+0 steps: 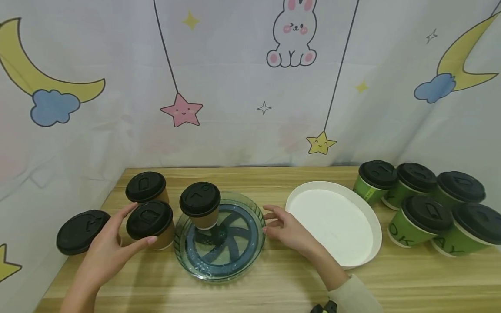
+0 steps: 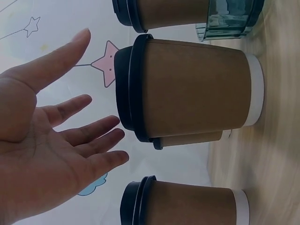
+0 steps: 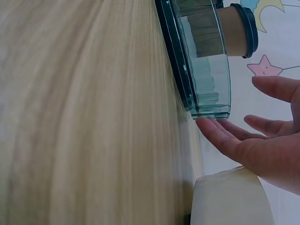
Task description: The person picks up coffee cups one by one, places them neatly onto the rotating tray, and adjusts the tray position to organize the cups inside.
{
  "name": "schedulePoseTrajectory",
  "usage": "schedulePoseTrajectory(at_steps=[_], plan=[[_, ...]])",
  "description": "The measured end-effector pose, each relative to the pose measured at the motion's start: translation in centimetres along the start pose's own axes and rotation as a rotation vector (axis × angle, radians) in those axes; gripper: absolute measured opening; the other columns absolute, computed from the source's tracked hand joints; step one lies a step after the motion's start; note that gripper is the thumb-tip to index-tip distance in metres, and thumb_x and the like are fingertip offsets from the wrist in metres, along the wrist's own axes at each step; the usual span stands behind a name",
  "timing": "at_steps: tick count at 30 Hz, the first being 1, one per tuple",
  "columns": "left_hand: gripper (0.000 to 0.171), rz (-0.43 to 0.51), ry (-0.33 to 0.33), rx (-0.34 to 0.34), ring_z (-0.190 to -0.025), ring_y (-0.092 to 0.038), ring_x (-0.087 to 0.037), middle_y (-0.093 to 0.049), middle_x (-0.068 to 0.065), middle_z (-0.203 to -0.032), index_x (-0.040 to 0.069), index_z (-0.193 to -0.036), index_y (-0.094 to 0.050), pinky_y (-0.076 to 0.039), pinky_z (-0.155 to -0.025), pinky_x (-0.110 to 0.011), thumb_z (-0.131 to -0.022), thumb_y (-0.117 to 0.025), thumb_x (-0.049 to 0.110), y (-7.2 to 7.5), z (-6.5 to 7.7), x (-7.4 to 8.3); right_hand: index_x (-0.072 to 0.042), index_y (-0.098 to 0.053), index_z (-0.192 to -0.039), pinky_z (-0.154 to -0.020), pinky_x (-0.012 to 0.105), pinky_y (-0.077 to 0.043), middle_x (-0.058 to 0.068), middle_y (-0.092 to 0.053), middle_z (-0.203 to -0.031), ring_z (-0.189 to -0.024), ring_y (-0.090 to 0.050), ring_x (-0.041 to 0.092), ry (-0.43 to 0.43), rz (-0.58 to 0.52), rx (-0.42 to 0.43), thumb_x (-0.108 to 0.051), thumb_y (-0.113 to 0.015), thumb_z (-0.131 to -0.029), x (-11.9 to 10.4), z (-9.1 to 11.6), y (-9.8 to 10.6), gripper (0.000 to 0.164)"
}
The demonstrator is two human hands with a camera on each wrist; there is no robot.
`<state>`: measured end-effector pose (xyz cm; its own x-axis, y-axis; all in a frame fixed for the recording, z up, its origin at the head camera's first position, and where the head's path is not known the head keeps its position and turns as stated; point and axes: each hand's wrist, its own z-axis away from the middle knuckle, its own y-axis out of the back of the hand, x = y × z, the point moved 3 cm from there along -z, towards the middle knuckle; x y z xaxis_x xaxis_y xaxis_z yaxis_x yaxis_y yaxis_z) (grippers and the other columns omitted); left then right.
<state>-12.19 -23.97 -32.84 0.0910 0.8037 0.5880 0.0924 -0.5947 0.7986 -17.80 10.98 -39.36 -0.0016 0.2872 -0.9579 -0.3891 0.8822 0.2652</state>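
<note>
One brown cup [image 1: 201, 206] stands inside the clear green tray [image 1: 221, 276], toward its back left, and I'd judge that as the part done; three more brown cups are left outside it on the surface [image 1: 282, 291]: a near cup [image 1: 162, 237] just beside the tray, a back cup [image 1: 146, 187] behind that one, and an outer cup [image 1: 82, 232] farthest left. All of them have their black lids on. The left hand [image 1: 103, 248] is spread about the near cup's lid, thumb and fingers apart, with no grip on it. The right hand [image 1: 287, 228] holds nothing either, its fingers loosely extended toward the tray's right wall (they seem to touch it, though the exact contact is hard to make out). Over on the right, five green cups [image 1: 420, 219] stand grouped outside the white tray [image 1: 332, 217], so on that side nothing looks begun, with both hands well away from the cups there
</note>
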Motion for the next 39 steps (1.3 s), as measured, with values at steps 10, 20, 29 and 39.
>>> schedulePoseTrajectory(at_steps=[10,20,29,39], plan=[[0.093,0.058,0.017,-0.067,-0.124,-0.019,-0.054,-0.018,-0.030,-0.143,0.006,-0.146,-0.016,-0.026,-0.085,-0.068,-0.078,-0.072,0.036,-0.1,-0.5,-0.3,-0.002,-0.037,-0.137,-0.079,0.036,-0.049,0.018,-0.050,-0.116,-0.098,-0.055,0.025,0.012,0.014,-0.001,-0.009,-0.061,-0.085,0.1,0.1,0.1,0.058],[0.094,0.082,0.031,-0.079,-0.126,-0.016,-0.053,-0.015,-0.030,-0.144,0.006,-0.146,-0.014,-0.023,-0.087,-0.069,-0.078,-0.071,0.038,-0.4,-0.9,-0.6,-0.003,-0.035,-0.139,-0.083,0.037,-0.047,0.019,-0.049,-0.126,-0.107,-0.053,0.029,0.018,0.048,0.002,-0.013,-0.061,-0.087,0.1,0.2,0.0,0.059],[0.094,0.081,0.030,-0.058,-0.126,-0.018,-0.053,-0.017,-0.031,-0.144,0.005,-0.146,-0.014,-0.024,-0.087,-0.068,-0.079,-0.070,0.038,-0.5,-1.2,-0.7,-0.001,-0.038,-0.136,-0.080,0.035,-0.049,0.018,-0.052,-0.112,-0.096,-0.057,0.023,-0.005,-0.008,0.002,-0.009,-0.060,-0.086,0.2,0.2,0.2,0.055],[0.089,0.079,-0.013,0.001,-0.122,-0.028,-0.050,-0.030,-0.033,-0.137,0.000,-0.143,-0.021,-0.030,-0.088,-0.063,-0.079,-0.071,0.034,-0.6,-1.6,-1.0,-0.001,-0.039,-0.135,-0.079,0.034,-0.050,0.020,-0.049,-0.118,-0.101,-0.056,0.026,0.009,-0.017,-0.005,-0.009,-0.061,-0.086,0.3,0.0,0.1,0.055]])
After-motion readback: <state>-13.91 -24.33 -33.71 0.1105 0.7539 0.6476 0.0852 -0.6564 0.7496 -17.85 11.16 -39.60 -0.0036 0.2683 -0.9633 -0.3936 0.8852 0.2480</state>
